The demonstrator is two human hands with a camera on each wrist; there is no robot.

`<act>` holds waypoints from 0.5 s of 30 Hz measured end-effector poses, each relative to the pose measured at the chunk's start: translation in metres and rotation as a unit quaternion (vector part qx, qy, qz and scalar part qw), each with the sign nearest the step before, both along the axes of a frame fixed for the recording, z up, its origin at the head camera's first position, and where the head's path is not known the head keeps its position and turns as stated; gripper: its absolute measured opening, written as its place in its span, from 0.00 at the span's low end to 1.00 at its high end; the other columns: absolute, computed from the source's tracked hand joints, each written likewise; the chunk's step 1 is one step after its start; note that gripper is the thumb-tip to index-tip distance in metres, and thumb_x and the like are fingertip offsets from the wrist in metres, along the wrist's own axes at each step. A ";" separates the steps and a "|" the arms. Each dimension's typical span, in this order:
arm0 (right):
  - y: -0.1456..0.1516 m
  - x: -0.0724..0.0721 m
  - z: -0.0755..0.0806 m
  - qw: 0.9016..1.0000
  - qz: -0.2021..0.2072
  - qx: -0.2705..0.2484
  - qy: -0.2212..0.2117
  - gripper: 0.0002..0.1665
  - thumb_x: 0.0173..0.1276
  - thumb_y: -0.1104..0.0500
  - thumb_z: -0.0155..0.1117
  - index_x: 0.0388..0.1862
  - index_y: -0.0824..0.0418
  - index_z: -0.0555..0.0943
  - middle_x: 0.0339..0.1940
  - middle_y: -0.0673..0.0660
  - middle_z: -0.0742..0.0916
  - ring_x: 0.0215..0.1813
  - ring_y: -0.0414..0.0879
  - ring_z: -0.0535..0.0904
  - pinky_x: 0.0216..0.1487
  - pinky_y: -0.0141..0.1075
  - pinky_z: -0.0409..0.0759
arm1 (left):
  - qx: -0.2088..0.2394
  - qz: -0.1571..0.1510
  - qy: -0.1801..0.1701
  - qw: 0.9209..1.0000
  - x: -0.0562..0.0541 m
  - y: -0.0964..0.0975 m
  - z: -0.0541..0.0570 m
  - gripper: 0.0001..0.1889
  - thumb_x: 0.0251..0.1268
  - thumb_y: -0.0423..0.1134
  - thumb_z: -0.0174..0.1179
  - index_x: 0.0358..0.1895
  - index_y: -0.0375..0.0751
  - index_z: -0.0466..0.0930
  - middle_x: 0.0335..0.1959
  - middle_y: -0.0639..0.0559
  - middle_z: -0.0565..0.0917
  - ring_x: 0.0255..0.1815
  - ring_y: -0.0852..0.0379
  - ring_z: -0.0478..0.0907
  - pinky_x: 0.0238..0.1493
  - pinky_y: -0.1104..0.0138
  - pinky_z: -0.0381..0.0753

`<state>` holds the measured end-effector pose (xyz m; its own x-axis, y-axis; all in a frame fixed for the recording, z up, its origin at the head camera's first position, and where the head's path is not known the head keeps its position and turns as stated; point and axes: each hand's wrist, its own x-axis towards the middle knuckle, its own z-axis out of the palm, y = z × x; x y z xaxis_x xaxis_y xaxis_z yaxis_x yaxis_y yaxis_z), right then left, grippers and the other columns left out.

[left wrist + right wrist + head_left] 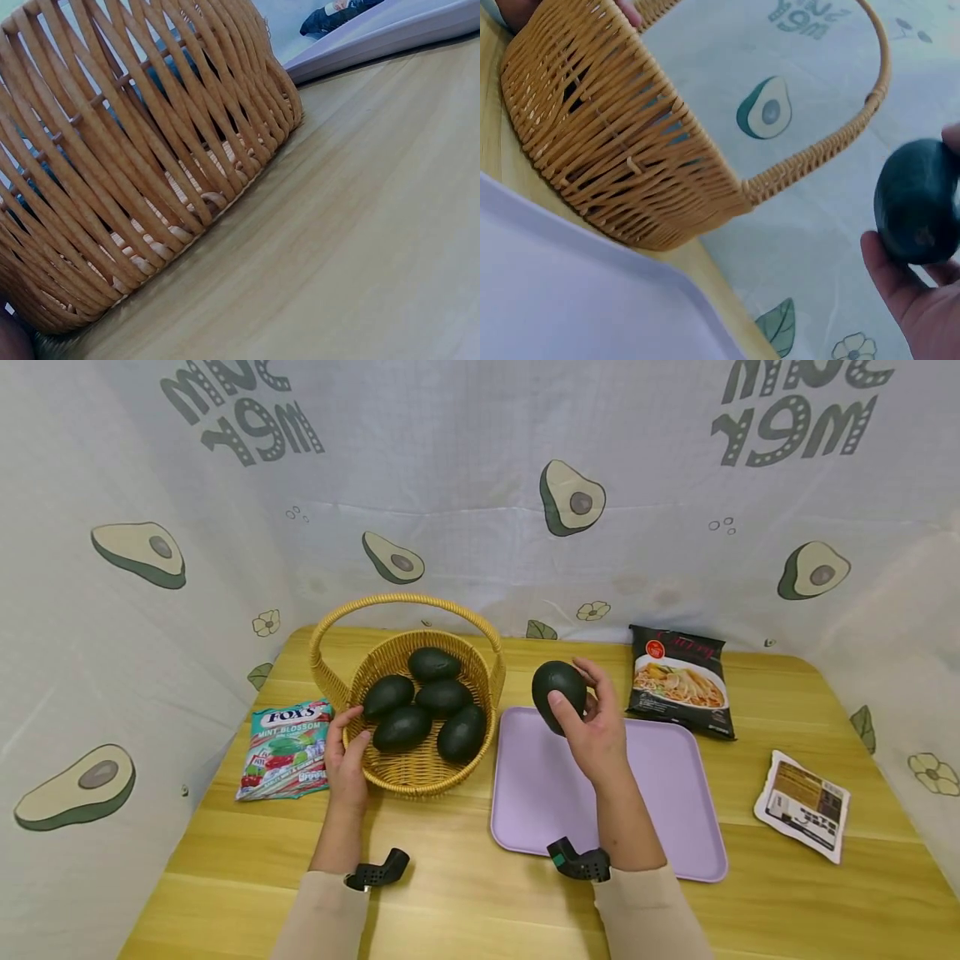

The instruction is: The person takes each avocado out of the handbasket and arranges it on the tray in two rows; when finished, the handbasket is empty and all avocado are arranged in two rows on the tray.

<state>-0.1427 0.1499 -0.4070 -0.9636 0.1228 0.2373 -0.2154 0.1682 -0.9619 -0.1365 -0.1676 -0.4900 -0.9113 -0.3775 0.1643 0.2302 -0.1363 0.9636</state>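
A dark green avocado (558, 692) is gripped in my right hand (600, 735), thumb at the front and fingers behind, raised above the lilac tray (540, 802). The right wrist view shows this avocado (919, 202) upright between thumb and fingers. On the left stands a yellow wicker basket (420, 787) with a tall arched handle, holding several more avocados (444, 698). My left hand (348, 768) holds the basket's left rim, with a digit over the edge. The left wrist view has mostly the basket's woven side (150, 150); little of the hand shows there.
A FOX'S candy bag (285, 750) lies left of the basket, beside my left hand. Behind the tray lies a black noodle packet (678, 681). A white and brown pouch (804, 806) is at the right. A printed curtain (465, 468) hangs along the table's back.
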 end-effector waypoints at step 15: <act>-0.004 -0.016 -0.019 0.990 -0.034 -0.010 -0.139 0.37 0.74 0.60 0.55 0.80 0.47 0.62 0.74 0.61 0.69 0.63 0.60 0.77 0.52 0.32 0.77 | -0.005 0.000 -0.006 1.000 0.000 0.000 0.002 0.21 0.68 0.28 0.48 0.63 0.26 0.70 0.68 0.44 0.71 0.76 0.57 0.56 0.78 0.51 0.46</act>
<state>-0.1583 0.1462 -0.4262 -0.9806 0.1921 -0.0398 0.0702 0.1541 -0.9856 -0.1369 -0.1678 -0.4883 -0.9131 -0.3764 0.1566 0.2179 -0.1259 0.9678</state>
